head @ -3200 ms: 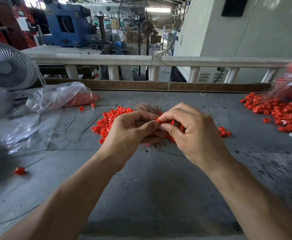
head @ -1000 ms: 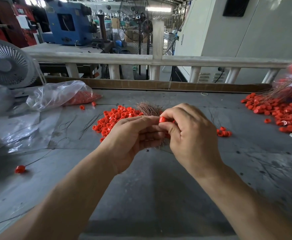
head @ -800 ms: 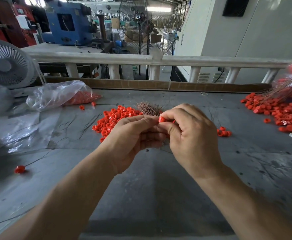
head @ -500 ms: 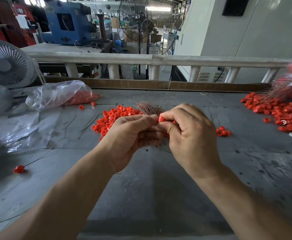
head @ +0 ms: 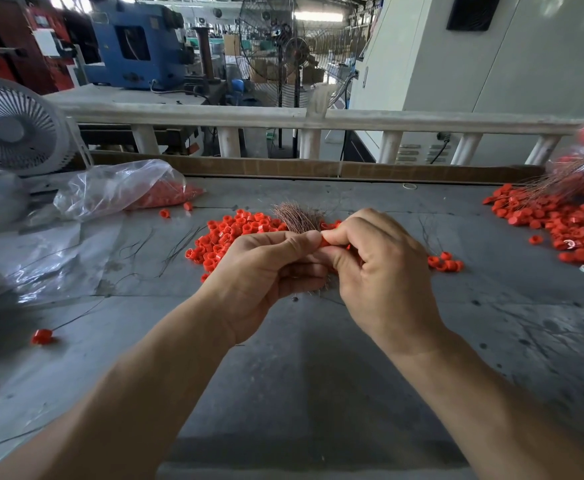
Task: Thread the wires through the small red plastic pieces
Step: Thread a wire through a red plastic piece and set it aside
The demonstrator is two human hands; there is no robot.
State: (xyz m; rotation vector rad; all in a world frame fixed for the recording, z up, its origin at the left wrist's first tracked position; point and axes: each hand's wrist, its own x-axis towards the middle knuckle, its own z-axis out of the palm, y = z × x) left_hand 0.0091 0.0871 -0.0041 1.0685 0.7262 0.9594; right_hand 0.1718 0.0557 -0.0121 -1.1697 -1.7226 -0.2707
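Your left hand [head: 266,268] grips the wire bundle [head: 297,220] steady so your right hand [head: 373,261] can pinch a red piece [head: 325,241] onto one wire.

Bare forearms, no sleeves visible

Left hand [head: 266,268] grips a bundle of thin coppery wires [head: 297,218], ends fanning out above the fist. Right hand [head: 380,268] pinches one small red plastic piece [head: 325,241] against the left thumb tip. Loose pile of red pieces [head: 231,233] lies on the grey table [head: 301,375] behind the hands. Clear plastic bag [head: 117,190] far left; second red heap with wires [head: 560,220] far right.
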